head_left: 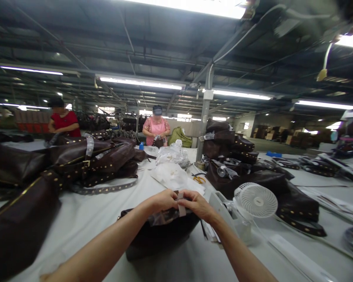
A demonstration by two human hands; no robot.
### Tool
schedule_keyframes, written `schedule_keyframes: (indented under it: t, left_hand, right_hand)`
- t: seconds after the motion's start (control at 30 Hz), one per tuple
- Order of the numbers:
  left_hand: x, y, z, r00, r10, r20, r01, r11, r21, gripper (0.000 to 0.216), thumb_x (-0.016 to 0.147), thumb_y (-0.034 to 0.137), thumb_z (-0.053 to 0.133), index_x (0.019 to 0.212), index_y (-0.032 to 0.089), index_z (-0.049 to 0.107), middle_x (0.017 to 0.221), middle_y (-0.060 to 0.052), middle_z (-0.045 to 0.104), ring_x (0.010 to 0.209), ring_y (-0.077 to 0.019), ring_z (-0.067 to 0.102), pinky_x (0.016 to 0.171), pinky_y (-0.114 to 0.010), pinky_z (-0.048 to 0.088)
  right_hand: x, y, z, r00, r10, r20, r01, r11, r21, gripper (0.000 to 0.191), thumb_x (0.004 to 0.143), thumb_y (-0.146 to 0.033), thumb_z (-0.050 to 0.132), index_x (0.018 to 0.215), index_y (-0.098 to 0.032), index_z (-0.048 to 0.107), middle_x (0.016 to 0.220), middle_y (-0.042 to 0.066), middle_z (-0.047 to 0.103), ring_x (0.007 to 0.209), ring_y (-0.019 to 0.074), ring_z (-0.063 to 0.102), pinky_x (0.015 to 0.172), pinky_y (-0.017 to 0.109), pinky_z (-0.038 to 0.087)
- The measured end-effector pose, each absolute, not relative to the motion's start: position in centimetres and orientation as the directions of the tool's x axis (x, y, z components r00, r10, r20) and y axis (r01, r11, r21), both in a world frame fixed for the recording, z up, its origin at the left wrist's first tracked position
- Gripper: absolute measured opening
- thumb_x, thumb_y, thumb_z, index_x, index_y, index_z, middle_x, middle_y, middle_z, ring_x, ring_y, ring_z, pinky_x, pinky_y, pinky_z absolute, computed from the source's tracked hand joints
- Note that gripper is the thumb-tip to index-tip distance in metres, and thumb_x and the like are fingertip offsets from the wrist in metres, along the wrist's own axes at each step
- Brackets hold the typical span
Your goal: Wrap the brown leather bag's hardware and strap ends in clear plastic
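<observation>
Head view: a white-covered table (88, 211) fills the lower frame, crowded on both sides. Dark brown studded bags (20, 219) sprawl across the left, and a second pile of brown bags (270, 184) takes up the right, beside a grey post (204, 125). Between them, at lower centre, sits a dark bag (161, 239), partly covered by the wearer's forearms. A heap of clear plastic (173, 156) lies just beyond it, and a white fan (259, 199) stands close on its right, narrowing that side. Two co-workers, one in pink (156, 129) at upper centre, one in red (66, 121) at left, stand farther back. Both hands meet above the bag's top edge: the right hand (197, 203) pinches a pale strip (182, 209); the left hand (166, 199) has bent fingers beside it, their grip unclear. Smaller still, orange-handled pliers (199, 179) lie right of the plastic.
</observation>
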State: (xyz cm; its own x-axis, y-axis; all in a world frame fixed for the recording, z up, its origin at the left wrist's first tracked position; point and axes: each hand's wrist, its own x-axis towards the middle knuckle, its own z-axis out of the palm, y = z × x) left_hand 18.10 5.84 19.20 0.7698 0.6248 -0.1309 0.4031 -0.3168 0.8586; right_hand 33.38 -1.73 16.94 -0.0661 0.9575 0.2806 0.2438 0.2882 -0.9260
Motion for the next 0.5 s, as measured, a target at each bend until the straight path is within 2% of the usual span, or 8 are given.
schedule_keyframes:
  t: [0.23, 0.37, 0.5]
  left_hand:
    - [18.6, 6.0, 18.8, 0.745, 0.659, -0.102, 0.372, -0.284, 0.883, 0.008, 0.052, 0.023, 0.060, 0.055, 0.015, 0.058, 0.047, 0.006, 0.042, 0.046, -0.0086, 0.033, 0.048, -0.025, 0.023]
    - [18.6, 6.2, 18.5, 0.736, 0.672, -0.081, 0.352, -0.278, 0.894, 0.005, 0.052, 0.018, 0.057, 0.056, 0.014, 0.059, 0.048, 0.006, 0.042, 0.046, -0.0082, 0.033, 0.050, -0.025, 0.025]
    - [18.3, 6.1, 18.6, 0.774, 0.629, -0.074, 0.313, -0.279, 0.908, 0.006, 0.057, 0.018, 0.052, 0.059, 0.015, 0.057, 0.049, 0.006, 0.042, 0.047, -0.0080, 0.031, 0.049, -0.024, 0.023]
  right_hand:
    - [33.0, -1.4, 16.5, 0.043, 0.948, 0.316, 0.311, 0.288, -0.906, 0.029, 0.074, -0.045, 0.063, 0.076, -0.017, 0.072, 0.064, -0.001, 0.064, 0.061, 0.0141, 0.052, 0.059, 0.024, 0.040]
    - [32.5, -1.3, 16.2, 0.140, 0.911, 0.388, 0.385, 0.311, -0.869, 0.026, 0.076, -0.041, 0.061, 0.077, -0.018, 0.075, 0.070, 0.000, 0.068, 0.069, 0.0179, 0.057, 0.066, 0.027, 0.042]
    - [32.0, -1.0, 15.7, 0.219, 0.867, 0.447, 0.427, 0.327, -0.843, 0.026, 0.079, -0.040, 0.060, 0.080, -0.020, 0.076, 0.076, 0.002, 0.071, 0.075, 0.0209, 0.060, 0.074, 0.030, 0.044]
